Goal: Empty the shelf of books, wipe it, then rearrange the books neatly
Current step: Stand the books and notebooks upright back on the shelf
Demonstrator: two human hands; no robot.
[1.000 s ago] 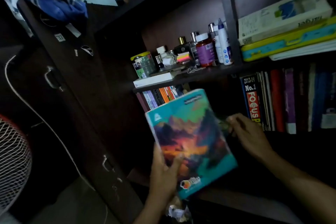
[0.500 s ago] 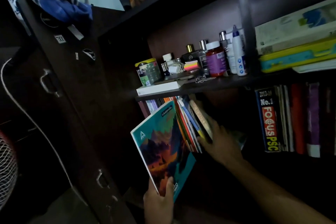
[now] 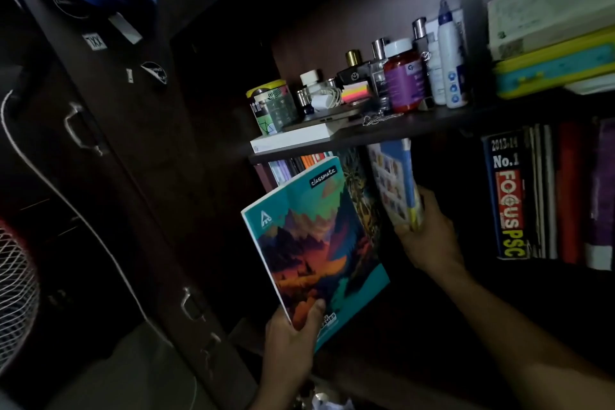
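From the head camera, the left hand (image 3: 293, 333) is at about 6 o'clock of the picture. It holds a "classmate" notebook (image 3: 312, 243) by its lower corner, the thumb lying across the cover and the other fingers hidden behind it. The notebook has a teal cover with a drawing of orange and purple mountains. It stands nearly upright, tilted a little to the left, in front of the lower shelf opening.

At about 3 o'clock from the notebook, the right hand (image 3: 429, 236) grips a thin blue book (image 3: 396, 183) from below, its fingers curled round the bottom edge. This book leans inside the lower compartment, its top just under the shelf board (image 3: 416, 128). Between the two there is another book with a dark patterned cover (image 3: 361, 190), partly hidden behind the notebook. More spines (image 3: 293, 165) show at 11 o'clock of the notebook, close under the board.

At 3 o'clock of the picture, in the next compartment, stands a row of books; the nearest is a dark one reading "No.1 FOCUS PSC" (image 3: 507, 200).

On the upper shelf, at 12 o'clock, stand a patterned tin (image 3: 271, 103), a red jar with white lid (image 3: 402, 76), a white spray bottle (image 3: 451, 56) and some perfume bottles (image 3: 379, 73). At 2 o'clock lie stacked books (image 3: 552, 27). At 9 o'clock is a dark cupboard door with metal handles (image 3: 78, 128), and a fan grille (image 3: 15, 296) is at 8 o'clock.
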